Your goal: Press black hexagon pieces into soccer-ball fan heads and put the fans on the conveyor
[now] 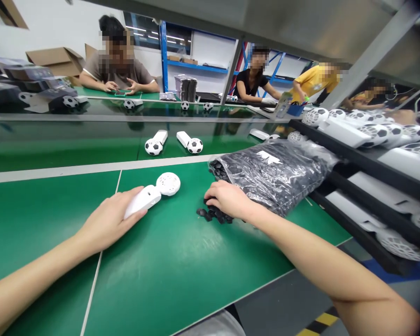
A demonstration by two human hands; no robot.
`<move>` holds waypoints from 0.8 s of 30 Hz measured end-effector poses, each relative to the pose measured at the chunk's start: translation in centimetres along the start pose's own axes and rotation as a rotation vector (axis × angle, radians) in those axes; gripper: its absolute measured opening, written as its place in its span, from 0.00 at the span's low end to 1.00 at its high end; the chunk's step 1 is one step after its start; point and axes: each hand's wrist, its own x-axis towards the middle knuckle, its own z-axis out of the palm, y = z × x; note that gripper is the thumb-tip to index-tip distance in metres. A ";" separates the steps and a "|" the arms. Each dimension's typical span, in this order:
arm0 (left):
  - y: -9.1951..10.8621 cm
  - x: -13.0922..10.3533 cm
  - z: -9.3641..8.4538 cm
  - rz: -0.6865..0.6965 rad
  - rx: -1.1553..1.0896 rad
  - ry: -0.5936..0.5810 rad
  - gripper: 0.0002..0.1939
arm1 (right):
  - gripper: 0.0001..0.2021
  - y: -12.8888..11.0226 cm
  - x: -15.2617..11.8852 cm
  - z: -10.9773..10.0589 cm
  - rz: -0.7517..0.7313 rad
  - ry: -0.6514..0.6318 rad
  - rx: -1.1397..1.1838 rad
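My left hand [115, 217] is closed around the handle of a white device with a round perforated head [168, 183], low over the green work surface. The head points away to the right and has no black patches on the side I see. My right hand [227, 198] has its fingers bent down into a small heap of black pieces [215, 214]; whether a piece is pinched between the fingertips is hidden. Just behind that hand lies a clear plastic bag [276, 172] full of the same black pieces, its mouth toward the heap.
Two football-headed devices [154, 146] lie on the green belt [91, 144] beyond a white edge strip. At right, black trays [367, 233] hold several white devices. A metal post [360, 60] slants overhead. Several people sit across the line, one person [121, 65] holding a phone.
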 end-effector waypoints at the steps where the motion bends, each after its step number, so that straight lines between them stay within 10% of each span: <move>1: 0.4 0.2 -0.2 0.006 0.001 -0.026 0.32 | 0.06 -0.4 0.0 -0.1 -0.007 -0.011 -0.048; 10: 3.3 6.4 -0.4 0.125 -0.131 -0.132 0.43 | 0.08 -4.1 -0.2 0.0 -0.085 -0.076 -0.375; 16: 4.6 6.3 0.6 0.117 -0.047 -0.132 0.44 | 0.08 -3.3 -0.5 0.3 -0.066 -0.066 -0.386; 24: 5.3 5.7 0.6 0.065 -0.074 -0.120 0.41 | 0.11 -1.7 1.5 -1.4 0.005 0.165 0.146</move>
